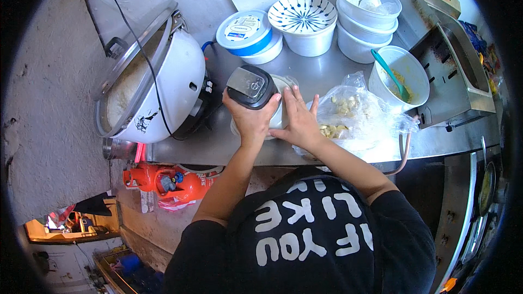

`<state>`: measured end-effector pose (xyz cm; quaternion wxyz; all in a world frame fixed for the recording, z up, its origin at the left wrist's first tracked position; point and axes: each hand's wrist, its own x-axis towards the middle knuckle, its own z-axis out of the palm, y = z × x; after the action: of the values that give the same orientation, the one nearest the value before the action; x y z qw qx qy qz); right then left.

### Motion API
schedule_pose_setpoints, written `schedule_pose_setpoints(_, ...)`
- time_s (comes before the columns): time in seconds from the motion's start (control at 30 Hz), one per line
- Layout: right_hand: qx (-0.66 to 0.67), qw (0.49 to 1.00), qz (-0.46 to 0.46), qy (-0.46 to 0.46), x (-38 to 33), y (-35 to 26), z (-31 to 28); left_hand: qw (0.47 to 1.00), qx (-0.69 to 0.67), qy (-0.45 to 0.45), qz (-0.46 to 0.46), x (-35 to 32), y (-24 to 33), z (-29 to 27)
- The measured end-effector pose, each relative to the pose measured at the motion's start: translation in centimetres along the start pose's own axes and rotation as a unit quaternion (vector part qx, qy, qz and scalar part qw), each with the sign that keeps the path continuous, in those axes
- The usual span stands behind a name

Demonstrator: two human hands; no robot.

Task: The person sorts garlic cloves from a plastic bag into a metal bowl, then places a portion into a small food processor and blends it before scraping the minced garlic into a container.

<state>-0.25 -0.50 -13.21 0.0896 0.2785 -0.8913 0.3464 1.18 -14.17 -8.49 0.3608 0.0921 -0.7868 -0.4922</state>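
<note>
My left hand (249,122) wraps around a black motor unit with a shiny grey top (250,83), shaped like the head of a food chopper. It stands over a pale bowl (281,117), mostly hidden by the unit and my hands. Against the bowl's right side and rim lies my right hand (300,122), fingers stretched out and spread, the thumb reaching left. Just right of that hand, a clear plastic bag (370,114) with pale peeled cloves, probably garlic (333,130), rests on the steel worktop (218,149).
A large white rice cooker (177,98) with its lid raised stands left. Behind are lidded tubs (248,32), a patterned plate (302,13) on a tub, and stacked white tubs (362,38). At right sit a tub with a green spatula (400,79) and a steel appliance (455,65). Red gas cylinders (182,182) stand below.
</note>
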Motion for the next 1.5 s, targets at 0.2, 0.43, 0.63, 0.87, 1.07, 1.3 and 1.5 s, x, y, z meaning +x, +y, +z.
schedule_pose_setpoints(0.2, 0.023, 0.997, -0.039, -0.061, 3.3, 2.9, -0.8, 0.988, 0.019, -0.145, 0.055, 3.7, -1.1, -2.6)
schedule_pose_setpoints(0.43, 0.236, 0.968, 0.031, -0.085, 8.2, -0.5, -4.7, 0.881, -0.305, -0.319, -0.168, 7.5, -2.1, -6.2)
schedule_pose_setpoints(0.63, 0.462, 0.875, 0.071, -0.126, 11.6, -2.8, -2.2, 0.872, -0.372, -0.219, -0.231, 6.8, -2.0, -3.7)
schedule_pose_setpoints(0.87, 0.566, 0.808, 0.063, -0.154, 11.7, -2.6, -2.0, 0.891, -0.366, -0.176, -0.205, 5.6, -1.6, -3.0)
schedule_pose_setpoints(1.07, 0.569, 0.803, 0.077, -0.162, 11.6, -2.9, -2.9, 0.901, -0.361, -0.15, -0.187, 4.9, -1.5, -2.5)
schedule_pose_setpoints(1.3, 0.537, 0.831, 0.042, -0.139, 11.9, -1.4, -1.2, 0.901, -0.355, -0.133, -0.209, 4.7, -1.3, -2.4)
schedule_pose_setpoints(1.5, 0.556, 0.818, 0.063, -0.135, 11.3, -1.9, -1.7, 0.9, -0.35, -0.133, -0.223, 4.5, -0.5, -2.4)
